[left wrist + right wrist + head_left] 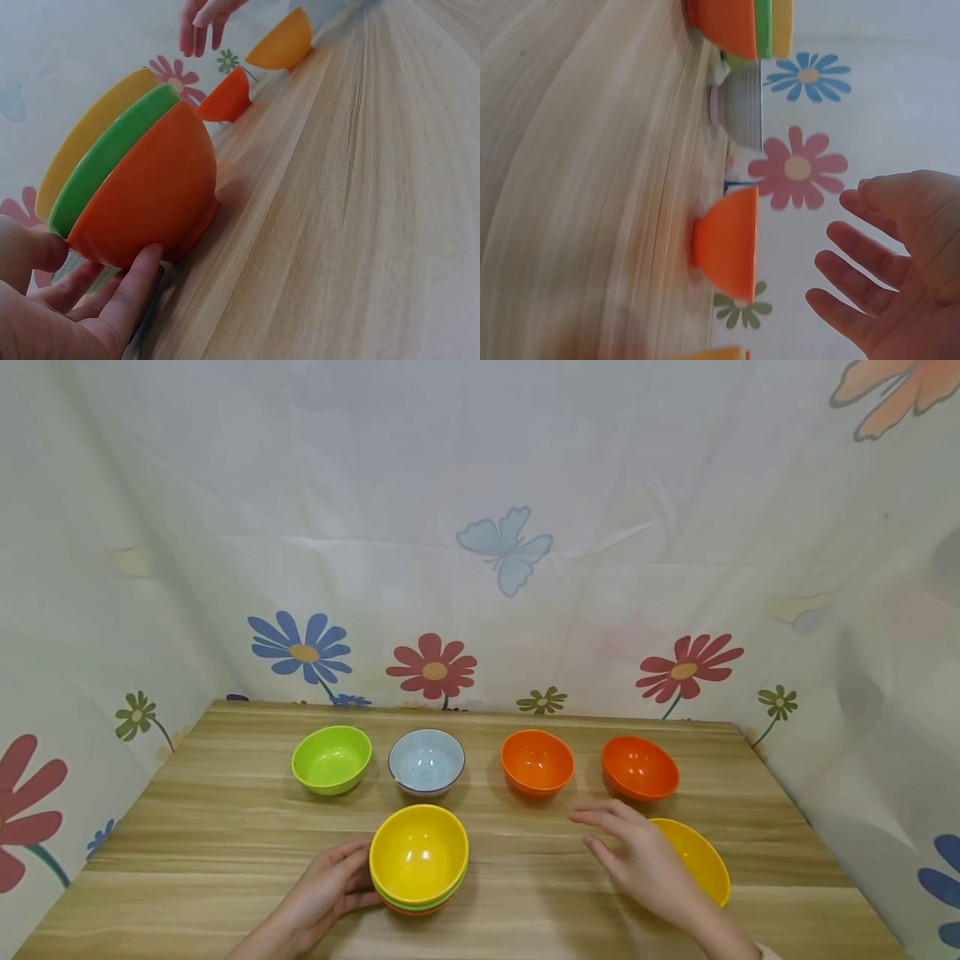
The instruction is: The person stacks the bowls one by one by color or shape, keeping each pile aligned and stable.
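At the front of the table stands a stack of bowls, a yellow bowl (420,852) on top, a green bowl (112,157) in the middle and an orange bowl (161,187) lowest. My left hand (330,889) grips the stack from its left side, thumb by the rim and fingers against the orange bowl's lower side. My right hand (645,860) hovers with spread, relaxed fingers and holds nothing. Below and beside it sits another yellow bowl (701,860), partly hidden by the hand. In the right wrist view, the right palm and fingers (855,281) touch no bowl.
Along the back of the wooden table (247,827) stand a lime green bowl (332,762), a pale blue-grey bowl (427,763), an orange bowl (537,763) and a red-orange bowl (640,768). Behind the table hangs a flower-printed cloth (375,568), also at both sides.
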Action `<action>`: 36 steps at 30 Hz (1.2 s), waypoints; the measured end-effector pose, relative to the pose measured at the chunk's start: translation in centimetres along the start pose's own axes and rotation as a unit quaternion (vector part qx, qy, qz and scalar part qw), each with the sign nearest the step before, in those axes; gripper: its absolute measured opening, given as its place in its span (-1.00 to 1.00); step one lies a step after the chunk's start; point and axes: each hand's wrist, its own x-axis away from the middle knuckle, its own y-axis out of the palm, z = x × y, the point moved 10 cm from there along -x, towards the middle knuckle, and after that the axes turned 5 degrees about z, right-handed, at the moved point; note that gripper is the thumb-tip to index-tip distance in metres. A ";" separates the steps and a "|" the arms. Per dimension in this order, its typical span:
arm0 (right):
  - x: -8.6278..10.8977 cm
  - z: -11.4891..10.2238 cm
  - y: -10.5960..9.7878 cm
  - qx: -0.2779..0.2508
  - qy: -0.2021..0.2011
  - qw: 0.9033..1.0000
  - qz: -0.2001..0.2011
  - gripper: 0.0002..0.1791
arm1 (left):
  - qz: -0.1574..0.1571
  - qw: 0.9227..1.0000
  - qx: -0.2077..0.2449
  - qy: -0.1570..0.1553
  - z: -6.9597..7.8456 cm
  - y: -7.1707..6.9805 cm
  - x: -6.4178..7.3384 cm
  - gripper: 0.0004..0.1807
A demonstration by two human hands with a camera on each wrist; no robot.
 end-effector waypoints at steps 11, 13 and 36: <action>1.0 2.2 -2.3 0.051 -0.023 0.998 0.035 -0.58 | 0.002 1.000 -0.002 -0.003 -0.1 0.0 0.1 -0.35; 1.0 2.8 -2.7 0.062 -0.012 0.997 0.031 -0.57 | 0.002 1.000 -0.003 -0.004 -0.1 0.0 0.0 -0.35; 2.5 8.9 -4.9 0.091 0.112 0.989 -0.013 -0.59 | 0.011 1.000 -0.011 -0.017 -0.2 -0.1 0.0 -0.38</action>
